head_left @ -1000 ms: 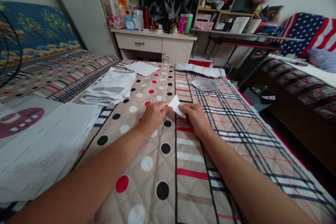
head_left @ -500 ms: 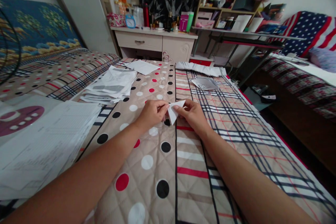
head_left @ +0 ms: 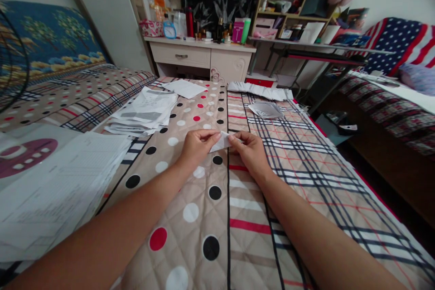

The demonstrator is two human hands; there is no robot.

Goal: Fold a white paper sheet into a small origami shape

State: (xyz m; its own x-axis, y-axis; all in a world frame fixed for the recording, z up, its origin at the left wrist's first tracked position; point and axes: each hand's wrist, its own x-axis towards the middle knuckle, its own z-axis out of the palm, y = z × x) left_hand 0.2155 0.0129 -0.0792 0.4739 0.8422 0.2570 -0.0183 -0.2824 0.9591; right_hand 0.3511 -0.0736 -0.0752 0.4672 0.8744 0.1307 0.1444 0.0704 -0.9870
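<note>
A small folded white paper (head_left: 220, 142) is held between my two hands above the patterned bed cover (head_left: 200, 208). My left hand (head_left: 198, 146) pinches its left side between thumb and fingers. On the right side, my right hand (head_left: 248, 148) grips the paper with the thumb on top and the fingers bent behind. Parts of the paper are hidden by the fingers. Beyond my right hand lies a flat silvery packet (head_left: 266, 109). A row of folded white pieces (head_left: 260, 90) stretches across the cover behind the packet.
Paper stacks lie on the left, one nearer (head_left: 64, 190) and one farther (head_left: 142, 111), with a loose white sheet (head_left: 185, 88) behind. A white dresser (head_left: 200, 56) stands past the bed's far edge. A metal-legged desk (head_left: 306, 46) is at the back right.
The paper has turned between my fingers: its pointed lower tip no longer hangs down, and it now shows as a flatter, wider piece. Both hands remain in nearly the same place.
</note>
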